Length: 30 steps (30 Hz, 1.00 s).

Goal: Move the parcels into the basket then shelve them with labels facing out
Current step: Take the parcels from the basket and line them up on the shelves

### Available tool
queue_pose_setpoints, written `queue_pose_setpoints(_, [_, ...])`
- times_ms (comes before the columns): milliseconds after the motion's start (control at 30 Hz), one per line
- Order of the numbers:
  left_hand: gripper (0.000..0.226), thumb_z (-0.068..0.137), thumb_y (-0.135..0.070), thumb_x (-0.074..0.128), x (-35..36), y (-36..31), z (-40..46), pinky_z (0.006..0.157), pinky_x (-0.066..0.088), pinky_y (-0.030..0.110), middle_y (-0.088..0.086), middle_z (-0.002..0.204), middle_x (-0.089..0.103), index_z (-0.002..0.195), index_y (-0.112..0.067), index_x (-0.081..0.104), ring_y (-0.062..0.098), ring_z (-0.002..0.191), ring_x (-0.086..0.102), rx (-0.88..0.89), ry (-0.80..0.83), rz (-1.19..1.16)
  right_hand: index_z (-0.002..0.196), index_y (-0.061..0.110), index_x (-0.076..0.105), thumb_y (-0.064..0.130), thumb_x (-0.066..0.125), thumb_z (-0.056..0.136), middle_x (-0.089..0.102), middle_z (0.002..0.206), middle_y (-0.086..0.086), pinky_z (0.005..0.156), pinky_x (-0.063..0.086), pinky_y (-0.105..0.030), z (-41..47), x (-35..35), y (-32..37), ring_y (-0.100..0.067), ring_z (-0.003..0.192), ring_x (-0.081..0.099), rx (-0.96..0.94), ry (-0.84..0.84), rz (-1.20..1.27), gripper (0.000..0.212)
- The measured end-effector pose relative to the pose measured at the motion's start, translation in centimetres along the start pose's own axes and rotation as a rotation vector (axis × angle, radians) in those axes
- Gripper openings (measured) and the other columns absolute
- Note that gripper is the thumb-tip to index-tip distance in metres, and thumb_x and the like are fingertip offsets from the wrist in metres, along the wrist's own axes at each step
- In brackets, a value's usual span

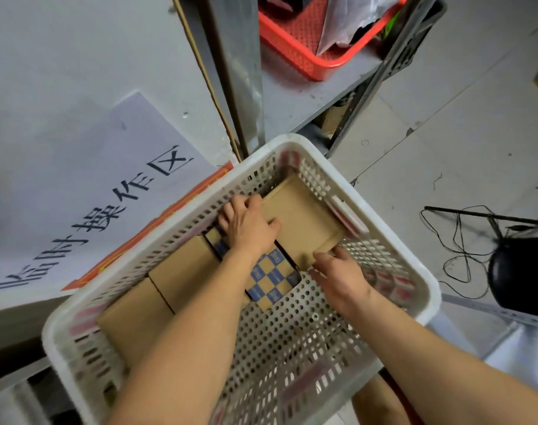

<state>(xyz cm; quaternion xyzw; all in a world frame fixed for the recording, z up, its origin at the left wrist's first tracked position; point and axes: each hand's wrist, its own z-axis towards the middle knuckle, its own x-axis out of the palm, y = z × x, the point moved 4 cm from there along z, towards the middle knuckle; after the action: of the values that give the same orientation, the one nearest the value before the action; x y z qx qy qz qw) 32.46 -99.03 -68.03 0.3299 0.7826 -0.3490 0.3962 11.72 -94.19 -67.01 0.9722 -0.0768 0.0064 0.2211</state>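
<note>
- Cardboard parcel [301, 216], flat and plain brown, lies in the far corner of the white basket [393, 228], long axis running near-to-far (no label visible).
- Left hand [249, 225] grips its left edge, fingers curled over.
- Right hand [338, 271] pinches its near right corner.
- Checkered box [274, 279] sits just beside, nearer.
- Both hands are equally close.

Basket [393, 240]: white perforated plastic, with red patches showing through the wall slots. Flat parcel [301, 219] at the far end: plain brown cardboard. Two boxes [157, 289] along the left wall: the same plain brown. Checkered box [272, 279]: blue and tan squares, small script in the blue ones. Paper sign [86, 210]: pale lilac-white, large black characters. Strip [145, 231] along its edge: orange-red. Tray [304, 47] on the shelf: red mesh. Cable [458, 253]: black.
</note>
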Motion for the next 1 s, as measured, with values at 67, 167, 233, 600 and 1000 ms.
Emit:
queue_pose_setpoints(67, [0.059, 0.088, -0.056, 0.069, 0.4, -0.4, -0.5, 0.125, 0.013, 0.059, 0.007, 0.154, 0.040, 0.136, -0.026, 0.051, 0.033, 0.147, 0.024, 0.026, 0.016, 0.001, 0.156, 0.008, 0.036, 0.003, 0.059, 0.104, 0.065, 0.131, -0.011, 0.102, 0.051, -0.039, 0.3, -0.7, -0.3, -0.026, 0.118, 0.064, 0.010, -0.018, 0.012, 0.057])
queue_pose_setpoints(167, [0.054, 0.093, -0.050, 0.069, 0.6, -1.3, -1.7, 0.128, -0.005, 0.061, 0.004, 0.145, 0.062, 0.134, -0.022, 0.050, 0.025, 0.160, 0.010, 0.067, 0.005, -0.059, 0.154, 0.008, 0.039, 0.000, 0.060, 0.102, 0.062, 0.133, -0.014, 0.099, 0.051, -0.040, -0.1, -1.5, -0.4, -0.030, 0.124, 0.061, 0.027, -0.025, 0.062, 0.056])
queue_pose_setpoints(233, [0.049, 0.093, -0.044, 0.072, 0.1, -1.8, -2.9, 0.129, -0.005, 0.058, 0.003, 0.139, 0.067, 0.131, -0.021, 0.051, 0.021, 0.161, 0.010, 0.096, -0.032, -0.125, 0.130, 0.010, 0.052, -0.001, 0.058, 0.103, 0.060, 0.128, -0.014, 0.101, 0.051, -0.043, -0.9, -1.8, -0.4, -0.029, 0.120, 0.060, 0.046, -0.006, 0.092, 0.030])
queue_pose_setpoints(600, [0.054, 0.092, -0.021, 0.080, -8.7, -2.0, -13.2, 0.113, 0.038, 0.031, -0.021, 0.131, 0.046, 0.133, -0.038, 0.051, 0.006, 0.132, 0.042, 0.132, -0.124, -0.630, 0.130, 0.035, 0.055, 0.059, 0.072, 0.092, 0.049, 0.142, -0.017, 0.105, 0.043, -0.077, -10.0, -3.0, 2.4, -0.047, 0.125, 0.054, 0.119, 0.270, 0.276, 0.048])
queue_pose_setpoints(1000, [0.041, 0.089, -0.070, 0.060, -20.5, 1.3, -28.4, 0.085, 0.043, 0.014, 0.000, 0.102, 0.061, 0.094, -0.030, 0.063, 0.005, 0.095, 0.058, 0.045, -0.534, -1.042, 0.152, 0.025, 0.051, 0.026, 0.076, 0.096, 0.052, 0.152, -0.026, 0.106, 0.047, -0.073, -20.1, 0.9, 5.6, -0.062, 0.123, 0.059, 0.168, 0.644, 0.364, 0.061])
